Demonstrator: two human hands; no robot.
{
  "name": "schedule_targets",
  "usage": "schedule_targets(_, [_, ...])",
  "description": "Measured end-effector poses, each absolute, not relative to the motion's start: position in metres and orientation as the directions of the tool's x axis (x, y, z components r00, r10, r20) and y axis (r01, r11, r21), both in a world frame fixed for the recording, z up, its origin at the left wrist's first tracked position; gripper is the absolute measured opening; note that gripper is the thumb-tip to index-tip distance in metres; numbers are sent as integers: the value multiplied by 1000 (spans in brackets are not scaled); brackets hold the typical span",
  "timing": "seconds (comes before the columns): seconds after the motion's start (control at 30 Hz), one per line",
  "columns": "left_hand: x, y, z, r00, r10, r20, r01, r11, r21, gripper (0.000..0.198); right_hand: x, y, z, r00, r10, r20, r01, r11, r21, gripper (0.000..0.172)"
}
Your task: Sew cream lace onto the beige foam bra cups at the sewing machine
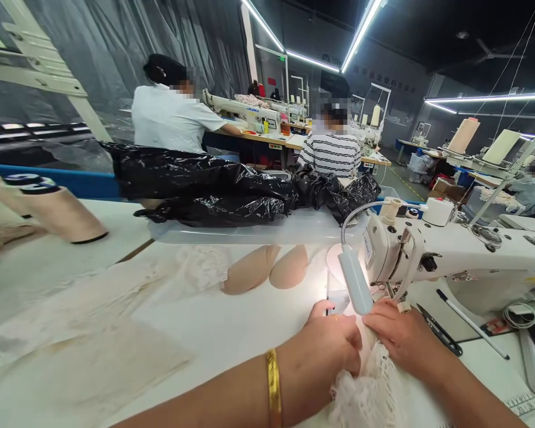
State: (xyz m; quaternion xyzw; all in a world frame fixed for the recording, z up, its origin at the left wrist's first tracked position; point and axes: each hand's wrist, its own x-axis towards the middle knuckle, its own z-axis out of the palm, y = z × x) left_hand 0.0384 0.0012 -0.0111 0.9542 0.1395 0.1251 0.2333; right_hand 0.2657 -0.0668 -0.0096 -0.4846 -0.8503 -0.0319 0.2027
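My left hand point(325, 351), with a gold bangle on the wrist, lies on a piece of cream lace fabric point(370, 392) with its fingers curled down on it. My right hand point(401, 336) presses the same lace from the right, close under the needle area of the white sewing machine point(450, 261). The machine's gooseneck lamp point(354, 285) shines on the spot between both hands. Two beige bra cups point(267, 268) rest on the table behind my hands.
Lace pieces point(93, 333) lie on the white table at left, by a beige thread cone point(57, 215) on its side. Black plastic bags point(214, 190) sit at the table's far edge. Snips point(439, 330) and a pen lie under the machine arm. Two people sew ahead.
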Motion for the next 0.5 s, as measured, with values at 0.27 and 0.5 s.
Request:
schedule_targets(0.27, [42,-2,-11,919,339,200,198,-837,509,34,268,-66,-11,-417,827,378,848,504,-166,31])
schedule_targets(0.5, [40,1,-14,920,332,208,178,-826,535,36,267,-68,-8,-422,837,349,846,502,-181,30])
